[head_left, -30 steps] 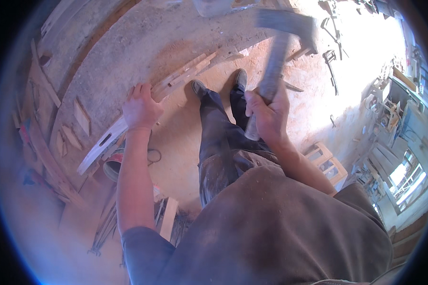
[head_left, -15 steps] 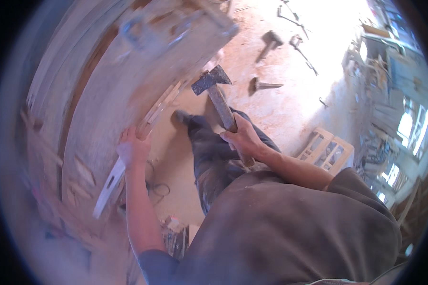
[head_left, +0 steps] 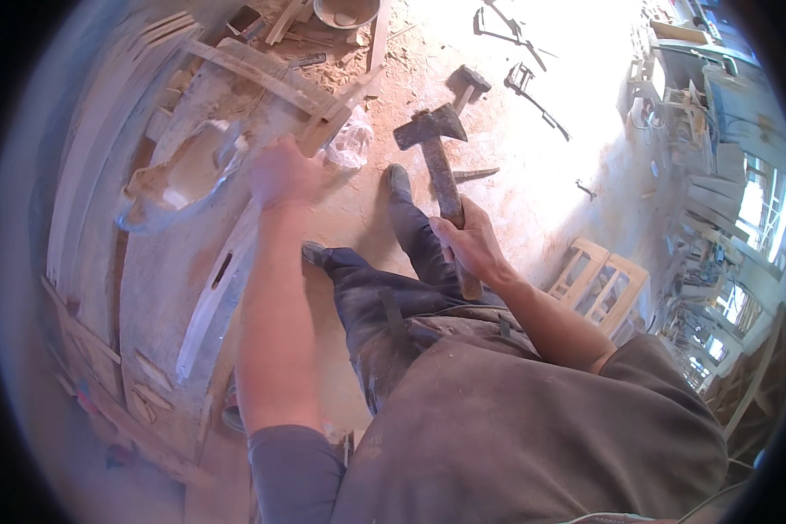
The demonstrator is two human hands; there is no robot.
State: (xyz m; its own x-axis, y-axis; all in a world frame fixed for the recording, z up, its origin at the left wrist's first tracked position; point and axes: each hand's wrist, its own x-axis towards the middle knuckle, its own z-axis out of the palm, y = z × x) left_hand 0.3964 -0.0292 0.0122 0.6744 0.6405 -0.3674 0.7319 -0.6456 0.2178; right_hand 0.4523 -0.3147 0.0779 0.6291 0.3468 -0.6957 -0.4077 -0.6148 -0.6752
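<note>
My right hand [head_left: 476, 243] is wrapped round the wooden handle of a hatchet [head_left: 442, 170]. Its dark metal head points up and away, in front of my legs. My left hand [head_left: 284, 175] is over the near edge of the workbench [head_left: 170, 279], smeared by motion, its fingers hard to make out. Under it, a pale slotted wood piece [head_left: 214, 284] runs back along the bench edge. Just beyond the hand is the end of a wooden frame [head_left: 319, 122]. Whether the hand grips either piece is not visible.
A clear plastic bag [head_left: 175, 179] lies on the bench, another crumpled bag [head_left: 351, 140] beyond it. On the floor are a mallet-like hammer [head_left: 468, 86], dark metal clamps [head_left: 533, 96] and a slatted wooden frame [head_left: 598, 284]. A bowl [head_left: 347, 12] stands among shavings.
My left hand has moved forward along the bench edge, away from me. The hatchet has shifted slightly right and is held more upright. The view has tilted, showing more of the far floor.
</note>
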